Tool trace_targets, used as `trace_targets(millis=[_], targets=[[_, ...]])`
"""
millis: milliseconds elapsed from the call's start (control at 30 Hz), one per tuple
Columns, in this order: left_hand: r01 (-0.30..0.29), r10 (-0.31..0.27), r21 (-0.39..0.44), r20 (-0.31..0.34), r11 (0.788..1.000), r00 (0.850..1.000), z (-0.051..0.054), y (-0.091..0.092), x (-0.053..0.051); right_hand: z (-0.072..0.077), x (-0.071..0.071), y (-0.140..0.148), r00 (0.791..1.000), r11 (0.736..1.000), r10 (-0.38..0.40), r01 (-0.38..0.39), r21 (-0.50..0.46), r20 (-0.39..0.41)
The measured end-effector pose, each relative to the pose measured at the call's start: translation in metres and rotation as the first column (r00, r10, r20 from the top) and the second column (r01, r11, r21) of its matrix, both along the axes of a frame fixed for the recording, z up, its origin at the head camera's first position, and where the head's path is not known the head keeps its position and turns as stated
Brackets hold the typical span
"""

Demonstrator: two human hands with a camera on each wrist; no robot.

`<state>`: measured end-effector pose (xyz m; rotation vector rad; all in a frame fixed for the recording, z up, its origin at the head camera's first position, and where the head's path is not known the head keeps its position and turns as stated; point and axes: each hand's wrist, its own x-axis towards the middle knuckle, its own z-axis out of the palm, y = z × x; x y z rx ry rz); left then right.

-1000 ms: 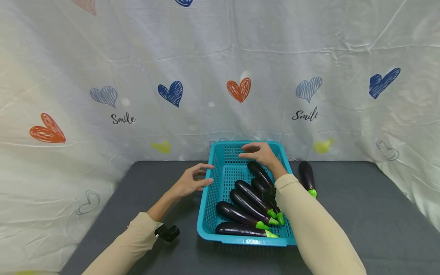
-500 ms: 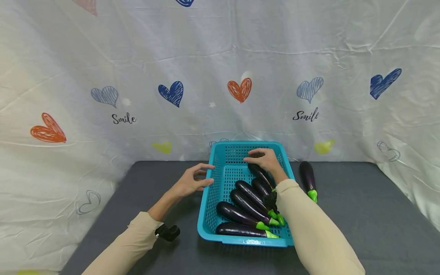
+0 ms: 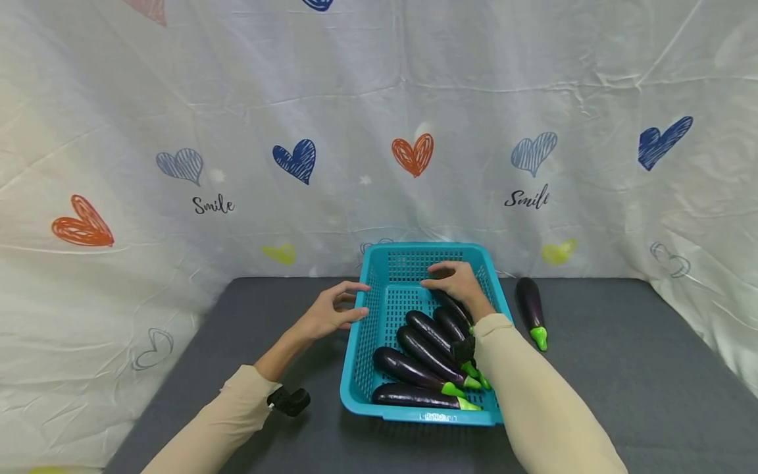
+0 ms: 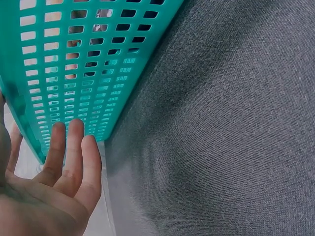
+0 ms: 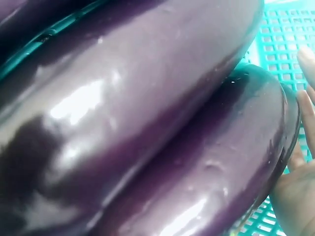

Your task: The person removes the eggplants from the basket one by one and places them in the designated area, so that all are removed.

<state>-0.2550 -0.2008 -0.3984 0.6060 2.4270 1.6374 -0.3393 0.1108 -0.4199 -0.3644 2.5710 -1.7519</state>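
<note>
Six eggplants show inside the basket, one eggplant lies outside, right of it: nearly done, seemingly! Left hand at its left rim, fingers loose; right hand over the farthest eggplant, grip unclear.

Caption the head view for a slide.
Left hand at the rim of a blue basket of eggplants, right hand over one, another eggplant lying outside.

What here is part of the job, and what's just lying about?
Apparently part of the job:
blue basket, with the left hand at its side
eggplants inside, with the right hand at the farthest
possibly the lone eggplant outside, to the right

Just around:
dark tabletop
heart-printed backdrop
</note>
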Motion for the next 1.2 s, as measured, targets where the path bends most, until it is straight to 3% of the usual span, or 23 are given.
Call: trace_targets(millis=[567,967,1200], targets=[[0.0,0.0,-0.012,0.002,1.0,1.0,-0.002,0.0,0.0,-0.004,0.004,-0.004,0.999,0.997,-0.044,0.043,0.06,0.024],[0.001,-0.001,-0.002,0.016,1.0,1.0,-0.001,0.0,-0.001,0.001,-0.003,-0.007,0.997,0.999,0.001,0.002,0.036,-0.076],[-0.003,0.003,-0.005,0.011,1.0,1.0,0.0,0.0,-0.001,0.006,-0.005,-0.007,0.997,1.0,0.016,-0.015,0.023,-0.073]])
